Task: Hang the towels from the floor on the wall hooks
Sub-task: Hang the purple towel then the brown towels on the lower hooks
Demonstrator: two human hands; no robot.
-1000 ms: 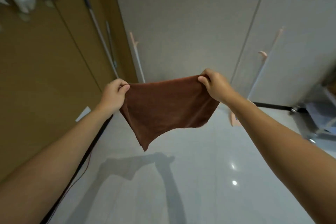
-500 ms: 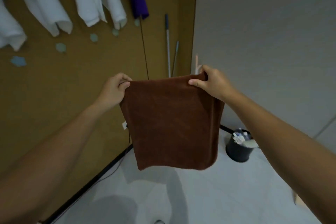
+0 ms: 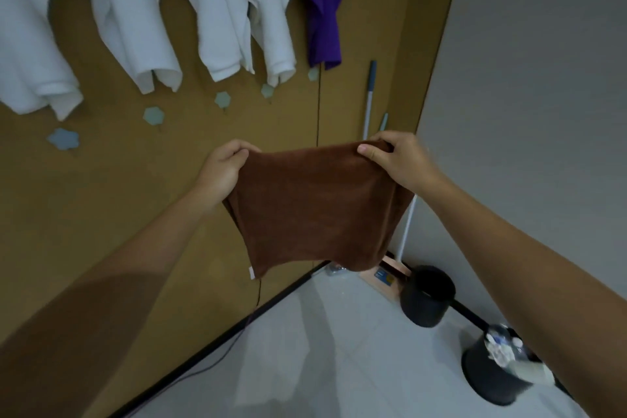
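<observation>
A brown towel (image 3: 315,210) hangs spread in front of me, folded double. My left hand (image 3: 222,170) pinches its upper left corner and my right hand (image 3: 397,159) pinches its upper right corner. On the brown wall ahead, several white towels (image 3: 217,10) and a purple towel (image 3: 322,7) hang from an upper row of hooks. Below them runs a sloping row of bare pale blue flower-shaped hooks (image 3: 153,116), up and to the left of my left hand.
Mop handles (image 3: 369,95) lean in the corner where the brown wall meets a grey wall. Two dark bins (image 3: 428,299) stand on the white tiled floor (image 3: 322,366) at the right; the nearer bin (image 3: 492,373) holds rubbish. A dustpan (image 3: 386,276) lies by the corner.
My view has swung left and up from the grey cupboards to the brown wall with hooks. Both hands keep hold of the towel, which now hangs closer to the wall.
</observation>
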